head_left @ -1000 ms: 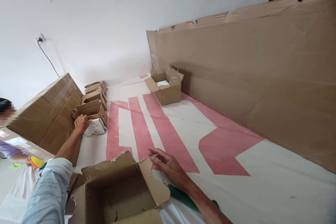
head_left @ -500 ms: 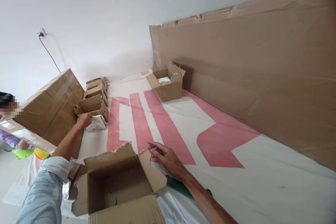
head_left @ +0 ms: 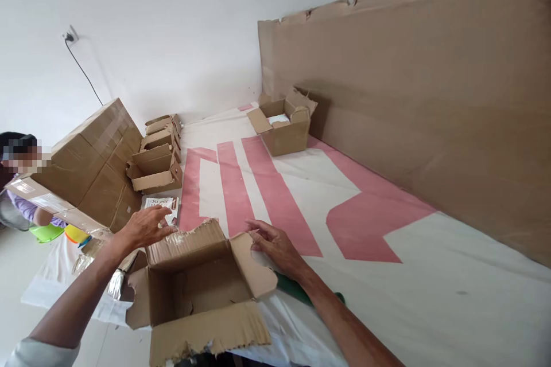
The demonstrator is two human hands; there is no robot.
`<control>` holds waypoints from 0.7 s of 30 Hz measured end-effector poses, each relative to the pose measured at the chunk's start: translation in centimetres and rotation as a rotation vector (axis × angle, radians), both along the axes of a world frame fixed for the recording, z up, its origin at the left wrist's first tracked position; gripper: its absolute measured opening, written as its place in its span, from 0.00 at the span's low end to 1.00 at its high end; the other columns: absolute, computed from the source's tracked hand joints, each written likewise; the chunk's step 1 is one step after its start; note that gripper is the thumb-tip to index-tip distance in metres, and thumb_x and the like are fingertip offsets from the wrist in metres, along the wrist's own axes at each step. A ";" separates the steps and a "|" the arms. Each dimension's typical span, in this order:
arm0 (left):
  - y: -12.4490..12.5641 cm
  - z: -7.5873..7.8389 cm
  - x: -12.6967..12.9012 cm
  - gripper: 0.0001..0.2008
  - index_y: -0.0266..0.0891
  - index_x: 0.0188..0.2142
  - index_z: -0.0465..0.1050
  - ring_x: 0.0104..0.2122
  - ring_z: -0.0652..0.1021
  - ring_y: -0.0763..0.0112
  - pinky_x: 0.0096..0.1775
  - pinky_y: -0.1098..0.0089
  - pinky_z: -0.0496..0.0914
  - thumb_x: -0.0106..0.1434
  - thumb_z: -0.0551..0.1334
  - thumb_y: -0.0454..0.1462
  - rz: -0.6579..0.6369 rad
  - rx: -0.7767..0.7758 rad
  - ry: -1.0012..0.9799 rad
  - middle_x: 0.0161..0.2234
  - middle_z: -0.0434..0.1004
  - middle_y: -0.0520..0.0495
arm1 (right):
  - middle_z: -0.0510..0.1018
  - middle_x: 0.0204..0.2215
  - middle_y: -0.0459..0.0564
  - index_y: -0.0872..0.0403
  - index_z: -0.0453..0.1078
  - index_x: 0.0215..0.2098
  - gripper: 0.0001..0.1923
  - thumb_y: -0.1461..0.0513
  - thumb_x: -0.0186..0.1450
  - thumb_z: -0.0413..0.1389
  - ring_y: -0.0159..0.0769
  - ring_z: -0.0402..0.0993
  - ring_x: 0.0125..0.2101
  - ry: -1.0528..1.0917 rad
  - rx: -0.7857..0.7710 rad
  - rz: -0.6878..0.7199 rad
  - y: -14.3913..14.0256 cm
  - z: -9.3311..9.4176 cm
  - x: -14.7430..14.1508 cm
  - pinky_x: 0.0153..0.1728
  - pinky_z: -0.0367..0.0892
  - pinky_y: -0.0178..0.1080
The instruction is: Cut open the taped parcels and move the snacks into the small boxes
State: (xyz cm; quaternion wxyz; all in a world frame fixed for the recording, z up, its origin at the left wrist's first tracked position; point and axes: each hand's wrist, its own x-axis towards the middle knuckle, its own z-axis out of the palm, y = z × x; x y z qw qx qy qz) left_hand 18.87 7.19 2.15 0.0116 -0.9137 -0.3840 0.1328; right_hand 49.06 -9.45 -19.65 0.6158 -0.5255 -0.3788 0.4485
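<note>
An opened cardboard box (head_left: 202, 292) with torn flaps stands at the near edge of the cloth-covered table, its inside bare. Over its far left corner hovers my left hand (head_left: 148, 226), fingers spread and holding nothing. Just beyond that hand lies a white printed packet (head_left: 171, 206), partly hidden by the fingers. My right hand (head_left: 275, 248) is at the box's right flap (head_left: 253, 269), its fingers stretched out along the upper edge and apparently touching it. A green object (head_left: 297, 289) is partly covered by my right forearm.
Several small open boxes (head_left: 157, 180) line the left side beside a large carton (head_left: 99, 166). Another open box (head_left: 286, 137) with something white inside stands farther back. A tall cardboard sheet (head_left: 387, 86) borders the right. A person (head_left: 26, 155) is at the far left.
My left hand has let go of the white packet, now lying flat, and come back toward the near box. My right hand stays by the flap. The camera view has shifted slightly.
</note>
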 end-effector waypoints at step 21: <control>11.2 -6.0 -0.1 0.17 0.44 0.60 0.74 0.52 0.80 0.51 0.53 0.52 0.76 0.74 0.61 0.40 0.089 -0.074 0.219 0.53 0.80 0.40 | 0.84 0.43 0.56 0.54 0.80 0.56 0.36 0.37 0.62 0.62 0.41 0.78 0.35 -0.087 0.014 -0.008 -0.3 -0.3 -0.1 0.40 0.77 0.45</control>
